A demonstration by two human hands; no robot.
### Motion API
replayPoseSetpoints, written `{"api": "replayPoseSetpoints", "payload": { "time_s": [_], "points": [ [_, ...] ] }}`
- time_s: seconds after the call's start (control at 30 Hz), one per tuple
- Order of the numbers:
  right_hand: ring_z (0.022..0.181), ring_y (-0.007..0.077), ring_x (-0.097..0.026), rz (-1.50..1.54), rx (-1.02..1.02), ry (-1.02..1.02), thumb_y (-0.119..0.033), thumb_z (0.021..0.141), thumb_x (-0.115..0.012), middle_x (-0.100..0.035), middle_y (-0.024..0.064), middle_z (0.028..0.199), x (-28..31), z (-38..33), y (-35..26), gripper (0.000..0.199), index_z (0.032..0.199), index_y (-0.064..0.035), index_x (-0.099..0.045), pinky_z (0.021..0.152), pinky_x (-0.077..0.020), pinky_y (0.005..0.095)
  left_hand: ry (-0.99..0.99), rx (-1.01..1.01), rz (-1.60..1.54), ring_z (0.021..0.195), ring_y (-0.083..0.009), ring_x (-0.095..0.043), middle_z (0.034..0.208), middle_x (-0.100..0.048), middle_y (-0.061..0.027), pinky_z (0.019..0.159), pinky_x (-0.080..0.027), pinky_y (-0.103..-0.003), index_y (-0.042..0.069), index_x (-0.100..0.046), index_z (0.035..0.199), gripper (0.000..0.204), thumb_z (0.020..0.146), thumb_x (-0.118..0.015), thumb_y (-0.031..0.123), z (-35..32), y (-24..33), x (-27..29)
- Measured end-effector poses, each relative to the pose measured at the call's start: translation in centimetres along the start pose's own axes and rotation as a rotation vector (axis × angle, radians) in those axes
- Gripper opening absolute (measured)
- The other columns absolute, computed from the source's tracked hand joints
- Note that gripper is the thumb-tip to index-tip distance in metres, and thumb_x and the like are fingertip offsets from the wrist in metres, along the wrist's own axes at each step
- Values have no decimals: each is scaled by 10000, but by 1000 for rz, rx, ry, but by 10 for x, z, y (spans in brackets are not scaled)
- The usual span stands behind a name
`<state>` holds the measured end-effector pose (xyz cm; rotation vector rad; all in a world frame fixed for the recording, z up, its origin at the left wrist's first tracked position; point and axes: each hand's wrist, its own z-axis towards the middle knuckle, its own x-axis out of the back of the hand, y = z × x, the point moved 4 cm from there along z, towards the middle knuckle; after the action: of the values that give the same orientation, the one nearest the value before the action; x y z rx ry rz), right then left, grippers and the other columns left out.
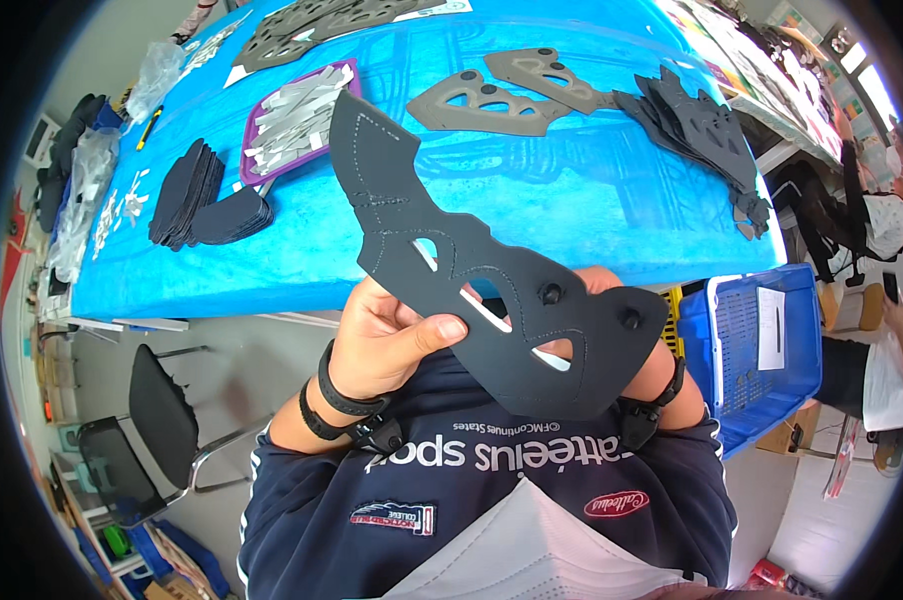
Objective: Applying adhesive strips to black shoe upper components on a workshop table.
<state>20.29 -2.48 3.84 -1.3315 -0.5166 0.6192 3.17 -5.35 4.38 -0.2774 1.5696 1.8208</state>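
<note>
In front of my chest is a flat black panel, tilted from upper left to lower right. It has three cut-out openings, dotted lines along its face and two round black knobs near its right end. My left hand grips its lower left edge, thumb on the front and fingers behind. My right hand is mostly hidden behind the right part; a bit shows above the edge, and it appears to hold the panel from the back. White strips show at the openings.
On the blue-covered table are a purple basket of white strips, stacked dark pieces, taupe panels and a pile of black panels. A blue crate stands right, a black chair left. Other people are at the right.
</note>
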Motion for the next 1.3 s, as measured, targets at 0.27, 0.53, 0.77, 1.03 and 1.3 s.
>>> {"api": "replayPoseSetpoints", "payload": {
  "time_s": [0.27, 0.53, 0.77, 1.03, 1.3],
  "points": [
    [658, 61, -533, 75, -147, -40, -81, 703, -660, -627, 56, 781, 1, -1, -14, 214, 873, 39, -610, 564, -404, 190, -36, 31, 4, 915, -219, -577, 952, -583, -132, 790, -475, -334, -10, -543, 974, 241, 743, -597, -50, -2, -3, -1],
    [703, 127, -560, -372, 276, 6, -30, 716, -637, -587, 88, 790, 2, 9, -15, 177, 886, 10, -608, 582, -434, 225, -20, 86, -110, 935, -214, -552, 972, -565, -135, 822, -447, -346, 2, -558, 976, 255, 747, -521, -104, -1, -10, -1],
    [720, 109, -532, 41, 286, 77, -17, 750, -608, -562, 54, 809, -3, 11, -4, 131, 880, -7, -611, 575, -408, 213, 50, 8, -49, 787, -231, -594, 914, -588, -152, 679, -484, -321, -41, -564, 912, 194, 775, -600, 92, -2, -7, -3],
    [693, 142, -528, 38, 372, 295, -38, 722, -626, -562, 57, 778, -9, 6, -4, 147, 866, -18, -601, 580, -405, 240, 138, -80, 121, 805, -169, -580, 902, -601, -70, 715, -454, -288, 25, -573, 919, 234, 741, -666, 145, -1, -9, -7],
    [749, 178, -518, -276, 465, 216, -55, 674, -656, -557, 66, 828, -12, -4, -4, 258, 920, -9, -590, 637, -408, 267, 278, -149, 118, 805, -160, -574, 876, -598, -70, 749, -446, -288, 24, -587, 893, 214, 697, -672, 25, -5, -7, -2]
  ]
}}
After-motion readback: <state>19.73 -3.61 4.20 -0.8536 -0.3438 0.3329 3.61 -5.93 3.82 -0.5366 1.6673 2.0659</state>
